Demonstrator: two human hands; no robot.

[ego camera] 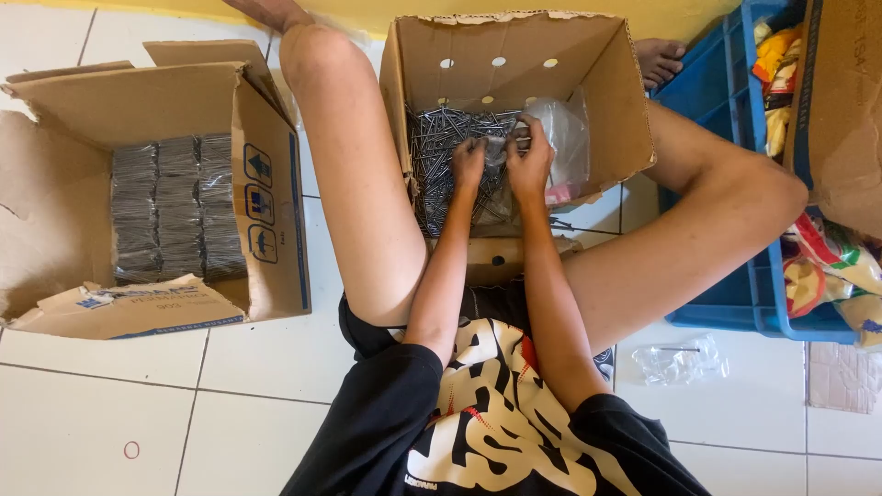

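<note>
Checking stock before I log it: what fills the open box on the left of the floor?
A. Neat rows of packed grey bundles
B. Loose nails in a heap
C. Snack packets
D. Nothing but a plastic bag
A: the left box holds grey bundles stacked in tidy rows, while the loose nails lie in the middle box where both hands work.

The person sits on the floor [83, 413] with a box [634, 101] between the knees. Loose nails [436, 161] lie in its left half, a plastic bag [565, 138] in its right. Both hands reach in: the left hand [469, 158] over the nails, the right hand [530, 161] beside the bag, seemingly touching it. Left of the legs stands a second box [271, 211] holding stacked packets [175, 207]. A crate [735, 303] sits to the right, a small bag [680, 358] before it.
</note>
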